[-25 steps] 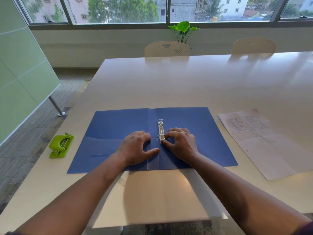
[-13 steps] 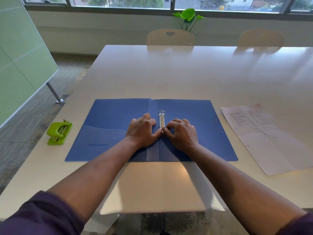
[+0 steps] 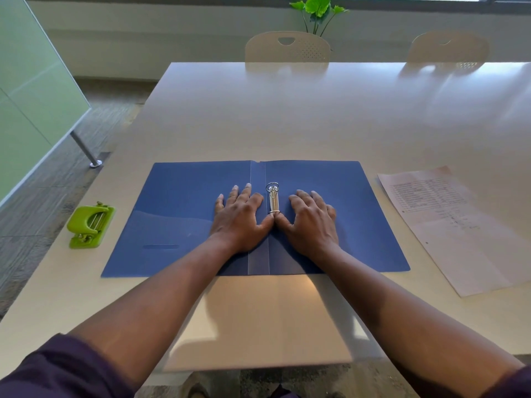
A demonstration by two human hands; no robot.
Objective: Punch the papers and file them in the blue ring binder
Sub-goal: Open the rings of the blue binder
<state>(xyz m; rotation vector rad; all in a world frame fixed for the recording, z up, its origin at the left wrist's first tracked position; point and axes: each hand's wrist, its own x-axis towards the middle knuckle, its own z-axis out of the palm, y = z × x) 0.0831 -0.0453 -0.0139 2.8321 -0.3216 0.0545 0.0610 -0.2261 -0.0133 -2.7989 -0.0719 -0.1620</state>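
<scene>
A pale table (image 3: 287, 116) fills most of the view, with two cream chairs (image 3: 287, 48) tucked at its far edge and a leafy green plant (image 3: 317, 8) behind them. The blue ring binder (image 3: 178, 202) lies open and flat near the table's front edge, both covers spread. To its right, apart from it, the papers (image 3: 448, 225) lie flat, printed side up. To its left, near the table's edge, sits a green hole punch (image 3: 89, 224). The left hand (image 3: 240, 218) and right hand (image 3: 311, 221) rest palm-down on the binder, fingers spread and holding nothing, on either side of the metal ring mechanism (image 3: 273, 199); the two thumb tips meet at its near end.
</scene>
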